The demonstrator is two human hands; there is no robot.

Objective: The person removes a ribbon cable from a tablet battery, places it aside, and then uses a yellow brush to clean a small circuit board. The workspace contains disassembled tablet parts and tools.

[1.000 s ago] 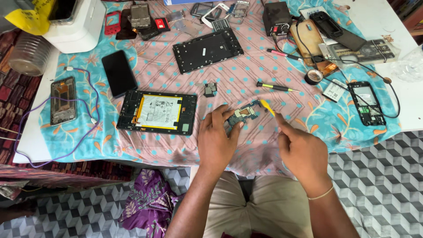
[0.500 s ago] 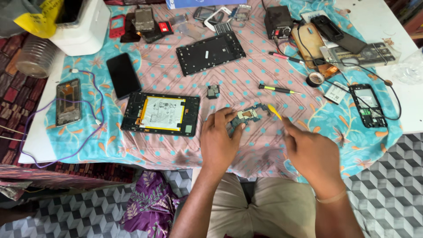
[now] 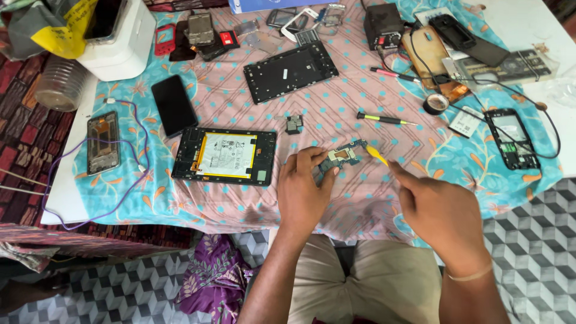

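1. Opened tablets (image 3: 225, 156) with the battery showing: one.
2. Black tablet back frames (image 3: 291, 71): one.
3. Intact black phones (image 3: 174, 105) lying face up: one.
4. Opened phone bodies: two, one at the left (image 3: 102, 142) and one at the right (image 3: 510, 138).
5. Screwdrivers: two, one yellow-handled (image 3: 384, 119) and one red-handled (image 3: 393, 74).
6. Tape rolls (image 3: 435, 104): one.
7. Circuit boards (image 3: 340, 157): one.
8. Hands: two, left (image 3: 305, 191) and right (image 3: 443, 216).
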